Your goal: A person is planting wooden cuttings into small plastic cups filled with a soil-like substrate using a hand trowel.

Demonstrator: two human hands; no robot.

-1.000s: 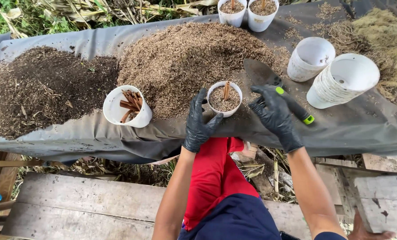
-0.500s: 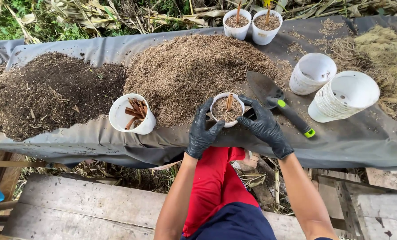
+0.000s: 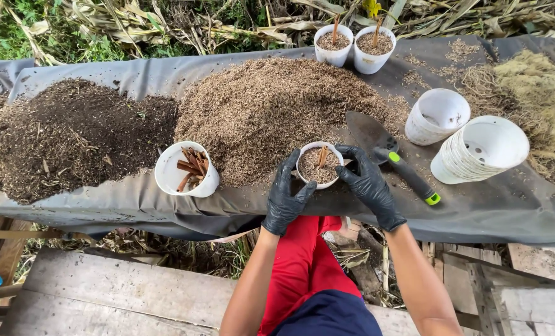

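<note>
Both hands are being drawn closer around the small white pot (image 3: 318,165) than a second ago. It is being grasped by the left hand (image 3: 286,194) and right hand (image 3: 367,182), on the desk (image 3: 227,208) beside the husk pile (image 3: 271,109). Filling looks finished, a stick standing inside; setting it aside is likely called for next.

Your left hand (image 3: 286,196) and right hand (image 3: 369,185) flank the small pot (image 3: 319,165) at the counter's (image 3: 495,214) front edge. Behind it the husk heap (image 3: 271,109) blocks you; the trowel (image 3: 389,155) lies just right, touching your fingers. Further right stand two cup stacks (image 3: 476,149). Leftward, bare sheet runs to the stick cup (image 3: 187,169).
</note>
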